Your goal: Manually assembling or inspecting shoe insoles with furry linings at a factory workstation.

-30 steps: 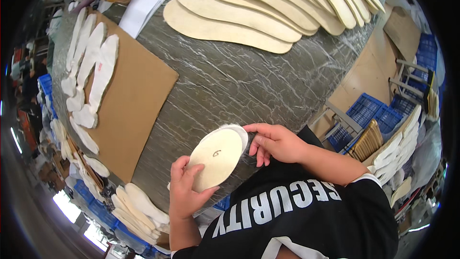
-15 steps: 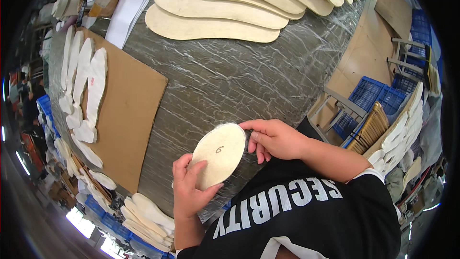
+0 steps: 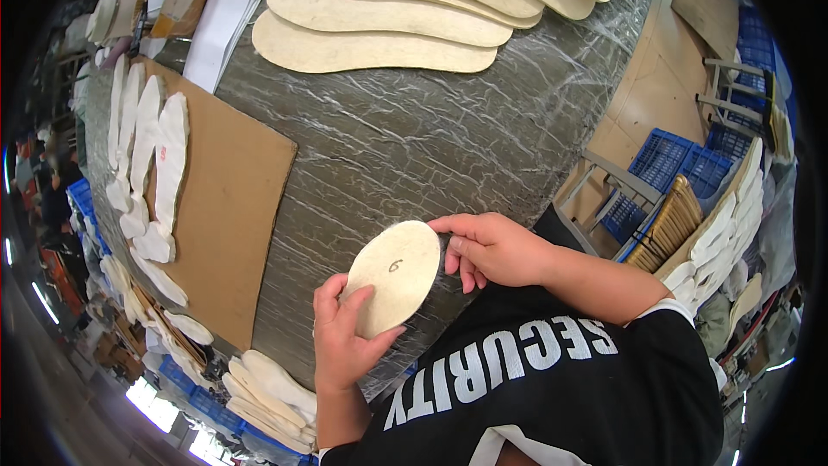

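A cream insole (image 3: 404,263) with a handwritten mark is tilted up above the near part of the table, so its form looks short and oval. My left hand (image 3: 347,332) grips its lower end, thumb across the upper face and the other fingers at its edge and behind. At the insole's upper right edge is my right hand (image 3: 496,250), its index fingertip touching the rim. The other fingers of that hand are loosely curled and apart from the insole, holding nothing that I can see.
The table (image 3: 405,138) has a wrinkled plastic cover. Overlapping cream insoles (image 3: 371,43) lie at the far side. On the left, white foot-shaped pieces (image 3: 170,156) rest on brown cardboard (image 3: 228,207), with white sheets (image 3: 220,18) beyond. Blue crates (image 3: 660,156) and a metal-framed stool (image 3: 617,177) stand at right.
The view has shifted slightly, and the far insoles appear a little further left. Both hands keep nearly the same pose on the insole.
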A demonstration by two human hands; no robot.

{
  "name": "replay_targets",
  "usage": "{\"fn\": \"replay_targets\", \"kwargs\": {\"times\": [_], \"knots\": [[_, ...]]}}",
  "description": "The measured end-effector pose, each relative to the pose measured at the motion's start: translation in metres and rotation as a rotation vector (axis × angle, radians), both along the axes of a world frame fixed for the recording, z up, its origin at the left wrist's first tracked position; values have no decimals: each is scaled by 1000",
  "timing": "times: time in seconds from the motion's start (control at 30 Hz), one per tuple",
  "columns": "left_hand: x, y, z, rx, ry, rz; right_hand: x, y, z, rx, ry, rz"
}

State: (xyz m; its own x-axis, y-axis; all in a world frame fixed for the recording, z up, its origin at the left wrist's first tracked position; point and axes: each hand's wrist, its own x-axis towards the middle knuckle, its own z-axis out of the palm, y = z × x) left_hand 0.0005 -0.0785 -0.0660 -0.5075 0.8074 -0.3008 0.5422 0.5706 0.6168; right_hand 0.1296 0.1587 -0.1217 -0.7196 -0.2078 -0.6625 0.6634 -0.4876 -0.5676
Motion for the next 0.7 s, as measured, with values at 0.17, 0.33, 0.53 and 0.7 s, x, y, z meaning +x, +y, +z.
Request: {"fn": "replay_targets", "kwargs": {"times": [0.17, 0.33, 0.53, 0.7], "knots": [[-1, 1, -1, -42, -11, -31, 0, 1, 0, -7, 3, 0], [0, 3, -1, -66, 5, -29, 0, -1, 1, 8, 15, -9], [3, 9, -1, -45, 41, 6, -4, -2, 15, 619, 189, 110], [3, 12, -2, -30, 13, -3, -30, -21, 12, 1120, 929, 359]]}}
